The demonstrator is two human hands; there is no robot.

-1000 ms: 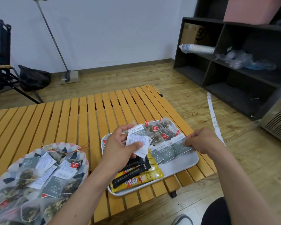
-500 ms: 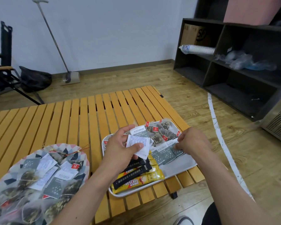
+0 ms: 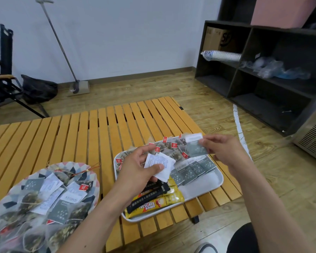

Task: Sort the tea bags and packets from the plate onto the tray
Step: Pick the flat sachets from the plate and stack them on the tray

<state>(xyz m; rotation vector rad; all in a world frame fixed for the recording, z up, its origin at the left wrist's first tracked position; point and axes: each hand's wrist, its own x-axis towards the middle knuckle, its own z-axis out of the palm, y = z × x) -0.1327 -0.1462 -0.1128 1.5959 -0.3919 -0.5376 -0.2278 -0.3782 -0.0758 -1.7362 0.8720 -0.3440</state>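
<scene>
a: far left, on the slatted wooden table (image 3: 84, 136), we see the patterned plate (image 3: 35, 175), piled with mesh tea bags (image 3: 28, 197) and grey and white packets (image 3: 59, 213).

b: next, our left hand (image 3: 137, 172) is over the left part of the white tray (image 3: 218, 185). its thumb and fingers are pinched on a white packet (image 3: 160, 166), printed side up.

a: below that hand, on the tray's near end, lie black sticks (image 3: 153, 195) across yellow nescafe sachets (image 3: 161, 202).

b: at the tray's far end we see a cluster of mesh tea bags with red tags (image 3: 171, 148). just right of them a row of grey packets (image 3: 192, 170) lies overlapped along the tray's right side.

a: and our right hand (image 3: 222, 149) is raised above the tray's far right corner, fingertips closed on a grey packet with a white top (image 3: 196, 146), held clear of the row below.

b: farther right, a dark shelf unit (image 3: 263, 70) stands against the wall on the wooden floor (image 3: 281, 170).
</scene>
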